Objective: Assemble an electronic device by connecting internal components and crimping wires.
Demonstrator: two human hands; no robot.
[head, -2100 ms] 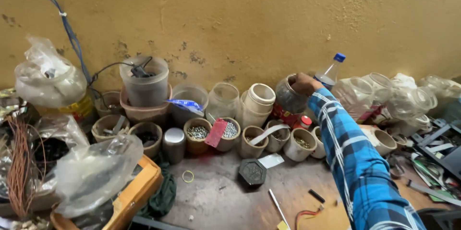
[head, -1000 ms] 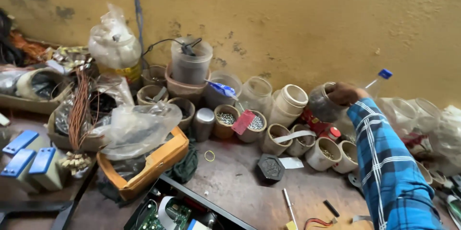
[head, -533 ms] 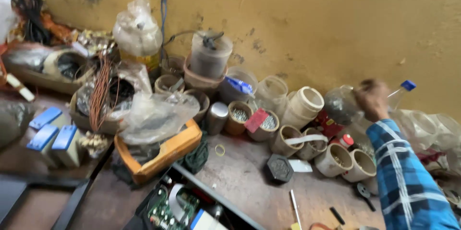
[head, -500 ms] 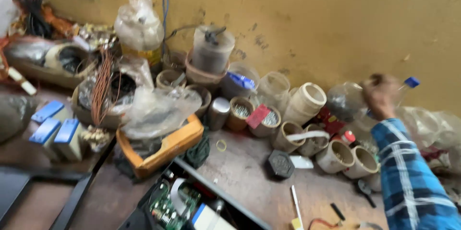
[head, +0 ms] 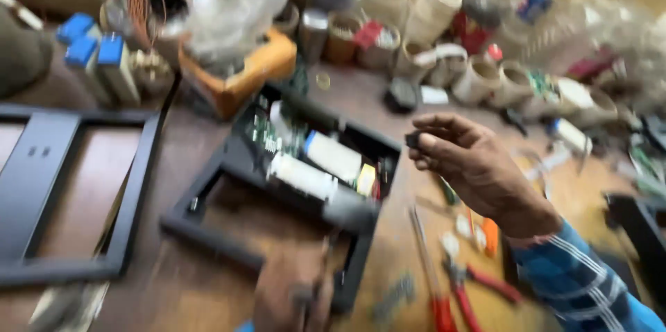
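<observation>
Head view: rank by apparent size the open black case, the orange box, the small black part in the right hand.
1. Open black case, largest.
2. Orange box.
3. Small black part pinched in the right hand, smallest, although nearer the camera.

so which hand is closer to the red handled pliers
Right. The right hand hangs just above and behind the red handled pliers, pinching a small dark part. The left hand is further off to their left, at the near edge of the black frame.

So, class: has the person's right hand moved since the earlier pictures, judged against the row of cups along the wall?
Yes. The right hand has come away from the row of cups at the wall, back toward the person, and now pinches a small dark part over the table.
</observation>
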